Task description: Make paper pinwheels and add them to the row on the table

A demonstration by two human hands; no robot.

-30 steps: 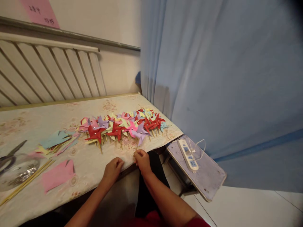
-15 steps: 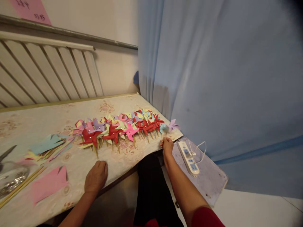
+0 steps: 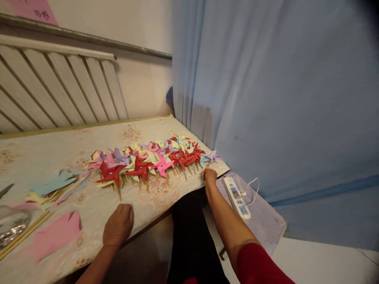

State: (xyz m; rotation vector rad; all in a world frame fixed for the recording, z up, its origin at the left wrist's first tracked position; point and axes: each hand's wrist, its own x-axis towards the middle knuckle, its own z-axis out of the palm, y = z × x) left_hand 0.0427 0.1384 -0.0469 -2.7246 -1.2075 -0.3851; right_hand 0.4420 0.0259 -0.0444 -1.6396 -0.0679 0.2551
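Purple pinwheel (image 3: 213, 156) lies right of frame centre, ending the pinwheel row (image 3: 142, 159) on the worktop (image 3: 59, 142); right hand (image 3: 209, 176) fingers pinch its stick. Left hand (image 3: 118, 225) rests flat, holding nothing.

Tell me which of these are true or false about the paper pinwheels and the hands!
1. The right hand is at the right end of the row of coloured paper pinwheels on sticks. True.
2. The left hand holds scissors. False: it rests flat on the flowery tablecloth.
3. A white power strip lies on the table. False: it lies on a low grey stool.
4. A blue curtain hangs behind. True.
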